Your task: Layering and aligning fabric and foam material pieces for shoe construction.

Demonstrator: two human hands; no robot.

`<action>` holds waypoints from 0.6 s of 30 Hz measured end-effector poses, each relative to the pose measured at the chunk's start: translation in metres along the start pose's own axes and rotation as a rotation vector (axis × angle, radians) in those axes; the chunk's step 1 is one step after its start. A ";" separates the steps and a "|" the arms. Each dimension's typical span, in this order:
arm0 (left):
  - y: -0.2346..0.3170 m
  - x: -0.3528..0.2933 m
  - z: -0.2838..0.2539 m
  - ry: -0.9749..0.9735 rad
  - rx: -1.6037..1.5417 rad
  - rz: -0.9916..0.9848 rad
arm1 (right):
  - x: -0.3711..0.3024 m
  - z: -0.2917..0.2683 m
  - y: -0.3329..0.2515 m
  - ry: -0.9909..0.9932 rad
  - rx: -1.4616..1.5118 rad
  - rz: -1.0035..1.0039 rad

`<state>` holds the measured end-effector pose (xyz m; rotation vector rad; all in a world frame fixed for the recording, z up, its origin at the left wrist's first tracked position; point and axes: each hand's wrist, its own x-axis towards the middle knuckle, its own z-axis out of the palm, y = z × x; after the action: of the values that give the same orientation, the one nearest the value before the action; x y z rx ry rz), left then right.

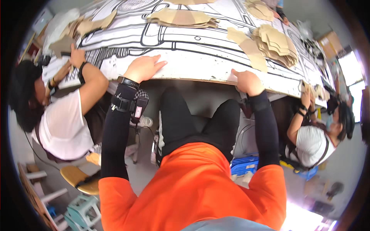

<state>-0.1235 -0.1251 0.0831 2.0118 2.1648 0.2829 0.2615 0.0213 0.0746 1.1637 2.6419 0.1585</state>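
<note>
I sit at a table point(192, 67) covered with a white sheet printed with black line drawings. My left hand point(142, 69) rests on its near edge, fingers stretched out toward the right and holding nothing. At the right part of that edge, my right hand point(249, 82) has its thumb on top and its other fingers curled down, mostly hidden, gripping the edge. Beyond my hands lies a stack of brown cut-out pieces point(183, 18). A taller stack of tan pieces point(275, 44) is beyond my right hand, with loose flat pieces point(252, 54) beside it.
A co-worker on the left point(63, 123) handles a brown piece point(61, 46); another on the right point(316, 142) works at the table edge. More brown pieces point(260, 9) lie far right. A wooden seat point(79, 180) and pale green stools point(83, 211) stand lower left.
</note>
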 end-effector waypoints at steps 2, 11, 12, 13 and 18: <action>0.012 -0.016 0.009 0.082 0.011 -0.034 | -0.014 -0.002 -0.018 0.066 0.015 0.131; 0.054 -0.014 0.085 0.585 0.094 -0.285 | -0.050 0.063 -0.035 0.618 0.306 0.210; 0.064 -0.006 0.069 0.464 0.191 -0.280 | -0.048 0.066 -0.016 0.566 0.337 0.147; 0.069 0.010 0.055 0.166 0.221 -0.429 | -0.046 0.064 0.003 0.589 0.345 0.168; 0.058 0.073 0.029 -0.225 0.284 -0.024 | -0.034 0.039 0.057 0.253 0.454 -0.102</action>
<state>-0.0654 -0.0472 0.0696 2.0374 2.1830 -0.2576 0.3342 0.0348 0.0547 1.1956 3.0565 -0.3548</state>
